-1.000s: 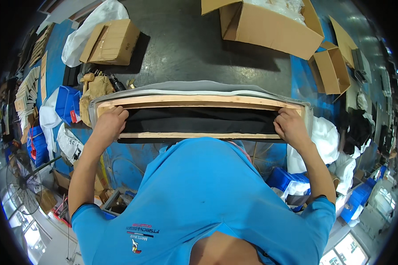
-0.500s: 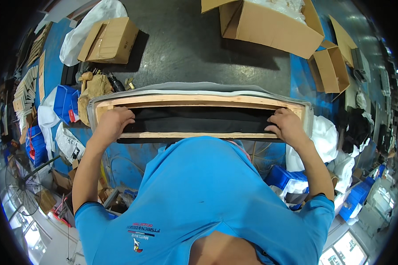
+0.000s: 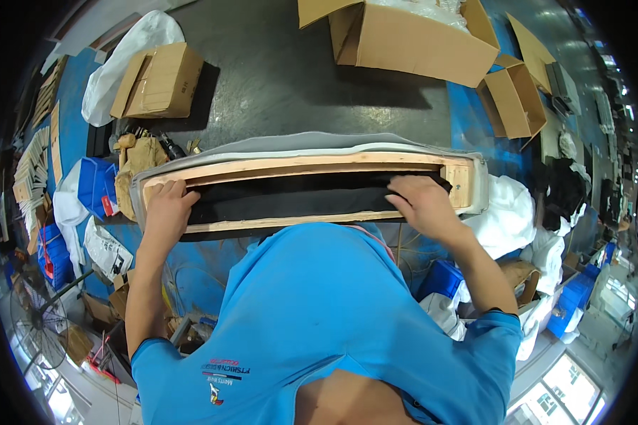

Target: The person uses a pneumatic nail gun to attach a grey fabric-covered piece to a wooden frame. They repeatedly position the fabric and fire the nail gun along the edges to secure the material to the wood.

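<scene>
A long, shallow wooden frame [image 3: 283, 166] lies across in front of me, wrapped on its far side in grey fabric [image 3: 333, 142] with a white layer. Black cloth [image 3: 283, 203] lines its inside, between the far and near rails. Over the frame's left end my left hand [image 3: 166, 212] is closed, fingers curled on the wood and thumb toward the cloth. My right hand [image 3: 427, 207] reaches over the near rail inside the right end. Its fingers are bent above the black cloth, the thumb apart from them, with nothing visible between.
Cardboard boxes stand beyond the frame: a closed one [image 3: 159, 81] at left, a large open one [image 3: 418, 42] at right. A tan bag [image 3: 142, 161] with tools and a blue bin [image 3: 97, 183] are at left. White sacks [image 3: 503, 216] lie at right; a fan [image 3: 39, 319] stands lower left.
My right hand has moved left along the frame, away from its right end, now uncovered. My left hand has shifted left onto the frame's left end. The whole view has shifted and turned slightly.
</scene>
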A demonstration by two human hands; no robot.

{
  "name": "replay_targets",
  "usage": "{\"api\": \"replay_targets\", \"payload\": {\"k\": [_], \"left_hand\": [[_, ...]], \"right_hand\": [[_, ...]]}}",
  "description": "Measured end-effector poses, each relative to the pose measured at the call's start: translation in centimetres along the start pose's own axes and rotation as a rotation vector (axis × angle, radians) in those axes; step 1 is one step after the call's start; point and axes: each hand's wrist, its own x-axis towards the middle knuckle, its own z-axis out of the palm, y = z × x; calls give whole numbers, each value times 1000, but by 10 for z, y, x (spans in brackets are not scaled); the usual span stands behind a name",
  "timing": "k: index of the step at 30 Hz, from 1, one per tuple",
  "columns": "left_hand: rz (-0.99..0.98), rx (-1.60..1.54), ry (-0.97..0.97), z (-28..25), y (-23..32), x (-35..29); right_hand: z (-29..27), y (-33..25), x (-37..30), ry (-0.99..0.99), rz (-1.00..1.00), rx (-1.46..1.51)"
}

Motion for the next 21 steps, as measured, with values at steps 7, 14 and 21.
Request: {"api": "replay_targets", "payload": {"k": [7,14,21], "left_hand": [[69,-81,-45,-7,7,-2],[93,-293,-195,1,-16,17],[181,-250,-15,3,-18,2]], "right_hand": [[15,6,13,-189,225,-210],[-10,53,-3,-169,84,202],[-24,36,8,-246,129,-5]]}}
